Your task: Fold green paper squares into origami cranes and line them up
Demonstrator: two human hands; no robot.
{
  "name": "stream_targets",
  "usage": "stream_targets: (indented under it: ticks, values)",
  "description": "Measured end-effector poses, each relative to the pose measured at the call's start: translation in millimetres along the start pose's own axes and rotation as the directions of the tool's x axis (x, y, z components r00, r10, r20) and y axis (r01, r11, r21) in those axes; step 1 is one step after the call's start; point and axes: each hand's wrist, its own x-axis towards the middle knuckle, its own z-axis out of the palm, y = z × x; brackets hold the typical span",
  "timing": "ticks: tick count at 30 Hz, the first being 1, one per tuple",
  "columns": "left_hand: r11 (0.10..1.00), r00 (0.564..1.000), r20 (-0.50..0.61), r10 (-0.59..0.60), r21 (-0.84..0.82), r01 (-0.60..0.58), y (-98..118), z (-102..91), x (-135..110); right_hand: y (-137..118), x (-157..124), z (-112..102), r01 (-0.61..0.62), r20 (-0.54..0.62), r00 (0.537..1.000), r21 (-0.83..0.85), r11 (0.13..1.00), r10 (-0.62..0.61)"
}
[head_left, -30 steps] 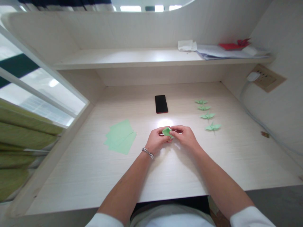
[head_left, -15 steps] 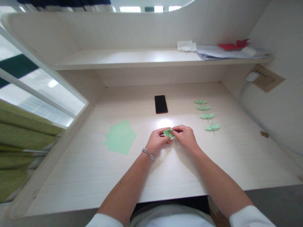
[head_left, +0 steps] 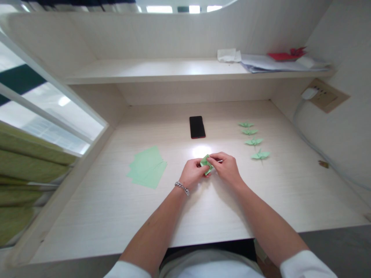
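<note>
From my feed: both hands meet at desk ctr, just above the pale wooden desk top (head_left: 116, 208). The left hand (head_left: 193, 173) and right hand (head_left: 227, 168) are both pinching a small part-folded piece of light green paper (head_left: 206, 163), held btwn the fingertips, thumbs and forefingers closed on its edges. Can't tell if the paper touches the desk. A silver chain bracelet (head_left: 182, 188) sits on the left wrist. Left of the hands, well apart, lies a loose stack of flat light green paper sheets (head_left: 147, 167). Beyond the hands, a black rectangular phone (head_left: 197, 126) lies flat, screen dark. To the right, a row of four small green folded-paper cranes (head_left: 253, 141) runs front to back, the nearest one near the right hand but not touching. Upper shelf (head_left: 145, 71) carries white papers (head_left: 269, 63) w/ a red folded-paper item (head_left: 285, 55) on top.
</note>
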Motion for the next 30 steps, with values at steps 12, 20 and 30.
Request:
stream_targets:
  ticks: [12, 20, 30]
  values:
    - [0.999, 0.998, 0.044, -0.035, 0.027, 0.034, -3.3, -1.8, 1.0, -5.5, 1.7, -1.3, -0.03, -0.017, 0.999, 0.081, 0.996, 0.031]
    - [0.998, 0.997, 0.072, -0.033, 0.047, 0.03, -4.9, -2.9, 1.1, -6.9, 1.8, -2.8, -0.05, -0.025, 0.998, 0.105, 0.993, 0.053]
    - [0.998, 0.996, 0.086, -0.02, 0.063, 0.014, -6.2, -3.2, 0.5, -7.7, 2.4, -5.0, -0.044, -0.033, 0.998, 0.134, 0.99, 0.048]
